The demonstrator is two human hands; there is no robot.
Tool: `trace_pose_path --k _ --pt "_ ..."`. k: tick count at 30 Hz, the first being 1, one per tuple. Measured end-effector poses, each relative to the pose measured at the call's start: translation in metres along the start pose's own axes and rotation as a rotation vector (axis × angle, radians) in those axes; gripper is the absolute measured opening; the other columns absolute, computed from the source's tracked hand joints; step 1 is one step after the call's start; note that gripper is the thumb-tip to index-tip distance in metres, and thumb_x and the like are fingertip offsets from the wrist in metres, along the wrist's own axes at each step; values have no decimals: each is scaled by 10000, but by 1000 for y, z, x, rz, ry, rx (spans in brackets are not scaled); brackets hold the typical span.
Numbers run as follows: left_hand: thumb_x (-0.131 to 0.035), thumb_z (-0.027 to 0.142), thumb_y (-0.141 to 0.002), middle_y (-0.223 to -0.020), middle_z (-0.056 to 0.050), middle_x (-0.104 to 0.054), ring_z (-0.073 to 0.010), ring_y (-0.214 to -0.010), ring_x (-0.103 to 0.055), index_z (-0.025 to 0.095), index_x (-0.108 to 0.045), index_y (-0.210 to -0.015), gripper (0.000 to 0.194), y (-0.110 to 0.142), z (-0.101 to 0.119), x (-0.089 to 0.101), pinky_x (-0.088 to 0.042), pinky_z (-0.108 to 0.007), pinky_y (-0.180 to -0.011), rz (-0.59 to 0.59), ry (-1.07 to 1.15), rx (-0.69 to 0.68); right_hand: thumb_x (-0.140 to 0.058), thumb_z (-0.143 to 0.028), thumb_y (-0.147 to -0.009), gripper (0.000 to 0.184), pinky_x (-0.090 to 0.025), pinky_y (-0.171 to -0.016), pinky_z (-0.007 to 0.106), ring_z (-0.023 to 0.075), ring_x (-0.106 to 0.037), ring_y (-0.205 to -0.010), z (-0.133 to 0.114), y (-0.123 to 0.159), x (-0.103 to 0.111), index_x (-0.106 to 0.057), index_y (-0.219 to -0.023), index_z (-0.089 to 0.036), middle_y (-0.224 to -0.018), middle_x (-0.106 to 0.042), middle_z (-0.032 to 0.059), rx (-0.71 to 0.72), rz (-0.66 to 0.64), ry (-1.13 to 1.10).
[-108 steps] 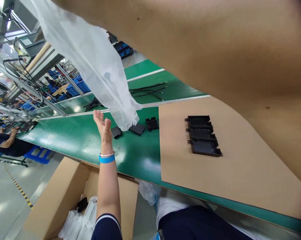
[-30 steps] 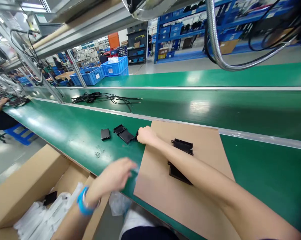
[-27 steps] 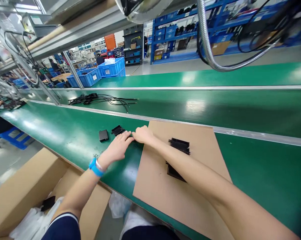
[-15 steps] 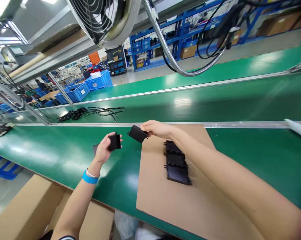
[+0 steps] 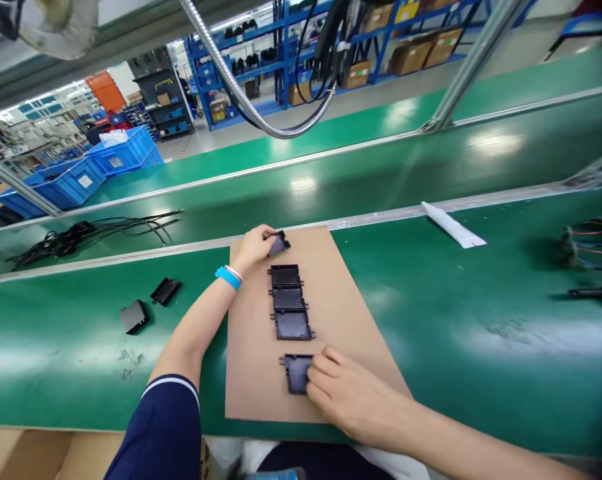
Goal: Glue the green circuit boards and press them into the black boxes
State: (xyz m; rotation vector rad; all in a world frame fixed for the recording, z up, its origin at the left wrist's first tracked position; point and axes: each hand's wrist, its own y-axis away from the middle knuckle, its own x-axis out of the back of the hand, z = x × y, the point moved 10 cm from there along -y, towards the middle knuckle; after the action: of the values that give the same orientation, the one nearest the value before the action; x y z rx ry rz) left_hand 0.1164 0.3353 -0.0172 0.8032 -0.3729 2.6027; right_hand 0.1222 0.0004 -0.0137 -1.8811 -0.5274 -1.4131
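Observation:
A brown cardboard sheet (image 5: 341, 307) lies on the green bench. On it three black plastic trays (image 5: 287, 300) sit in a row, open side up. My left hand (image 5: 255, 245), with a blue wristband, pinches a black plastic part (image 5: 279, 244) at the far end of that row, just above the sheet. My right hand (image 5: 341, 392) presses its fingers on a fourth black tray (image 5: 295, 371) at the near end of the sheet.
Two loose black parts (image 5: 135, 316) (image 5: 165, 291) lie on the green belt to the left. Black cables (image 5: 81, 235) lie on the middle lane. A white tube (image 5: 453, 225) rests to the right, with wire bundles (image 5: 593, 257) at the far right. Blue crates stand behind.
Both hands lifted black parts off the belt and carried them right to the cardboard sheet. The right hand set its part down at the near end; the left hand reached the far end.

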Motion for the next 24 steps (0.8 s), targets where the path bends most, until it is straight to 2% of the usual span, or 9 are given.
trace_pose_path --k 2,4,6,11,16,19,21,22,24 --pt "-667 209 -862 -996 -58 -692 -223 -1031 -620 155 -669 -900 66 5 4 -14 -442 -448 -1015 -52 -103 -43 -540 -168 -872 75 -410 -827 423 259 -534 -927 13 -6 -7 -590 -816 -168 -959 -632 117 -82 26 49" --pt "-646 296 -909 -1006 -54 -687 -222 -1065 -608 154 -668 -885 146 13 4 -19 -423 -470 -1031 -74 -204 -67 -554 -260 -893 120 -378 -965 501 350 -465 -1203 27 -14 -7 -625 -892 -163 -1253 -578 180 -153 48 55" --pt "-603 349 -945 -998 -53 -686 -222 -1069 -608 152 -671 -887 216 21 3 -18 -414 -477 -1034 -82 -291 -80 -550 -327 -910 189 -332 -1029 541 381 -388 -1314 37 -20 -7 -640 -943 -163 -1370 -510 202 -168 29 23" --pt "-543 309 -945 -1107 -83 -706 -241 -1100 -594 179 -707 -1050 235 33 19 -20 -412 -445 -1033 -85 -412 -159 -583 -411 -887 277 -349 -991 522 312 -505 -1163 60 -9 -4 -634 -986 -158 -1243 -587 174 -135 -63 -43" --pt "-422 391 -932 -1112 -140 -717 -308 -1066 -605 151 -718 -1065 404 27 31 -24 -428 -497 -1007 -71 -421 -249 -572 -532 -854 367 -404 -805 432 246 -540 -911 62 -1 2 -622 -894 -171 -964 -612 92 -70 27 82" --pt "-427 474 -892 -1080 -150 -724 -337 -1044 -619 152 -724 -1021 457 10 28 -24 -443 -525 -987 -68 -422 -253 -542 -599 -871 420 -410 -758 405 232 -545 -892 65 -3 6 -629 -888 -188 -978 -617 85 -72 119 164" --pt "-424 512 -871 -1064 -150 -732 -341 -1031 -637 151 -727 -1008 491 4 25 -22 -465 -521 -974 -73 -414 -247 -552 -620 -872 421 -423 -765 380 214 -556 -930 74 6 24 -636 -888 -208 -1057 -632 84 -57 185 197" --pt "-423 532 -866 -1075 -144 -734 -341 -1040 -642 157 -727 -1014 505 3 22 -20 -471 -516 -977 -73 -406 -236 -570 -624 -865 412 -432 -767 359 198 -562 -934 88 17 41 -640 -879 -218 -1069 -640 72 -87 219 217" --pt "-434 576 -854 -1110 -121 -734 -338 -1084 -643 184 -725 -1018 514 3 15 -13 -472 -505 -1005 -65 -368 -185 -614 -598 -859 375 -448 -761 312 164 -574 -893 138 54 93 -643 -838 -225 -992 -660 45 -242 294 276"
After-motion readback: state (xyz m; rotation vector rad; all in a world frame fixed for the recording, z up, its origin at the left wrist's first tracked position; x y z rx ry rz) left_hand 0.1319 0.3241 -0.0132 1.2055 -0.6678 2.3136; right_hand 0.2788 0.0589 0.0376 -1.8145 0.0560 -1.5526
